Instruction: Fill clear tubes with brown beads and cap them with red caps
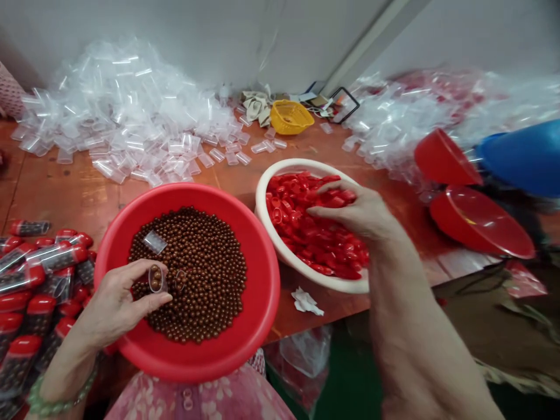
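Observation:
My left hand (116, 306) pinches a clear plastic tube (158, 279) with brown balls inside, its oval mouth facing up. It hovers at the left part of a red basin (265, 262) holding many small brown balls (210, 256). A second clear tube (154, 242) lies on the balls, and another tube's oval rim (180, 280) shows among them. My right hand (365, 213) reaches over a white basin (280, 252) of red plastic caps (291, 219). Its thumb and fingers are apart at the caps, slightly blurred, with nothing visibly gripped.
Capped tubes full of balls (48, 262) are heaped at the left. Behind are a big pile of clear tubes (131, 111) and a yellow basket (291, 116). Red bowls (481, 221) and a blue container (525, 157) stand right. White tissue (307, 301) lies near the table edge.

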Demonstrator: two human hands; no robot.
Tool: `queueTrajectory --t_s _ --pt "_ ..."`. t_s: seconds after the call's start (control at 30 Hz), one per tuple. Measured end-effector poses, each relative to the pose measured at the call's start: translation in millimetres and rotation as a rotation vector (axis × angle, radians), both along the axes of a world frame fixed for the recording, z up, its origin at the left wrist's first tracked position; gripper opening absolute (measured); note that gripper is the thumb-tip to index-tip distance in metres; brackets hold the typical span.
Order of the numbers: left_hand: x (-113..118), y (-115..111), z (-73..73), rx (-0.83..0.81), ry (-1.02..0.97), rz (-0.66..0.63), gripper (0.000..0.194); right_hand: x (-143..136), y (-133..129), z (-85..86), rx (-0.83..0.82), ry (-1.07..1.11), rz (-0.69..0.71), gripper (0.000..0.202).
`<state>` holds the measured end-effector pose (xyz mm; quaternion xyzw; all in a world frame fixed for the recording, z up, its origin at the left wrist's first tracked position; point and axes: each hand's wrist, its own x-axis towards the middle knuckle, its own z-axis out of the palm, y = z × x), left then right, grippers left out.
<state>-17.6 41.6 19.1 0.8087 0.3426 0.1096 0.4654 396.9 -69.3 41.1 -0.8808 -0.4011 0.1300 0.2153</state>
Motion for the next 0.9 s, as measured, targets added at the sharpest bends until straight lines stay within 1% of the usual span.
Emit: queueTrajectory --t_s 0.03,0.07,0.1,0.17,0.2,0.23,0.27,0.33,0.4,0.47,0.5,0.53,0.57,0.6,0.63,0.67,0.73,0.77,0.8,0.83,0.87,0.9 --pt "1 0 0.9 -0.002 -0.001 0.000 0.035 -11 1 11.3 0.093 0.087 -0.005 0.038" --pt "1 0 1.5 -0.005 -0.003 0.002 0.035 -25 3 22.6 0.208 0.136 0.025 0.036" --pt "1 -1 2.0 -0.010 -0.006 0.003 0.035 -40 6 33.0 0.296 0.160 0.099 0.034" --pt "2 -1 2.6 -0.021 -0.016 0.006 0.035 -72 16 48.4 0.363 0.188 0.299 0.031" --pt "2 -1 2.9 -0.024 -0.019 0.009 0.035 -87 22 51.7 0.357 0.180 0.396 0.029" --pt "2 -1 3.2 -0.025 -0.020 0.010 0.036 -101 29 51.2 0.325 0.174 0.499 0.027" --pt "1 -1 3.4 -0.024 -0.017 0.010 0.036 -112 37 46.7 0.292 0.180 0.592 0.026" --pt "1 -1 3.6 -0.020 -0.014 0.002 0.035 -128 54 27.4 0.205 0.204 0.730 0.027" --pt "0 -1 3.3 -0.026 -0.013 -0.005 0.034 -136 69 1.1 0.131 0.260 0.783 0.036" --pt "0 -1 2.7 -0.036 -0.007 -0.003 0.035 -139 80 -21.2 0.035 0.323 0.797 0.053" --pt "-1 -1 2.4 -0.038 -0.004 -0.002 0.035 -139 82 -27.6 0.002 0.345 0.810 0.062" --pt "-1 -1 2.3 -0.038 -0.003 -0.002 0.035 -139 83 -30.0 -0.017 0.367 0.828 0.071" --pt "-1 -1 2.2 -0.036 -0.004 -0.007 0.034 -137 82 -28.2 -0.017 0.383 0.844 0.076" --pt "-1 -1 2.3 -0.035 -0.008 -0.012 0.034 -134 78 -22.8 -0.003 0.393 0.851 0.078" --pt "-1 -1 2.6 -0.033 -0.012 -0.017 0.033 -129 74 -15.0 0.019 0.393 0.840 0.074" --pt "0 -1 2.8 -0.031 -0.017 -0.020 0.033 -122 68 -6.1 0.040 0.371 0.798 0.067" --pt "0 -1 3.5 -0.032 -0.021 -0.020 0.033 -100 56 8.8 0.057 0.233 0.644 0.048" --pt "1 -1 3.8 -0.033 -0.023 -0.016 0.033 -85 50 12.3 0.064 0.101 0.561 0.044" --pt "1 -1 4.1 -0.036 -0.024 -0.011 0.033 -69 45 12.3 0.054 -0.054 0.475 0.042" --pt "2 -1 4.3 -0.040 -0.024 -0.007 0.033 -52 40 8.7 -0.003 -0.174 0.393 0.042" --pt "2 -1 4.5 -0.045 -0.024 -0.003 0.034 -36 37 2.1 -0.132 -0.211 0.334 0.051" --pt "3 -1 4.7 -0.050 -0.025 -0.001 0.035 -21 34 -6.7 -0.274 -0.203 0.275 0.059"
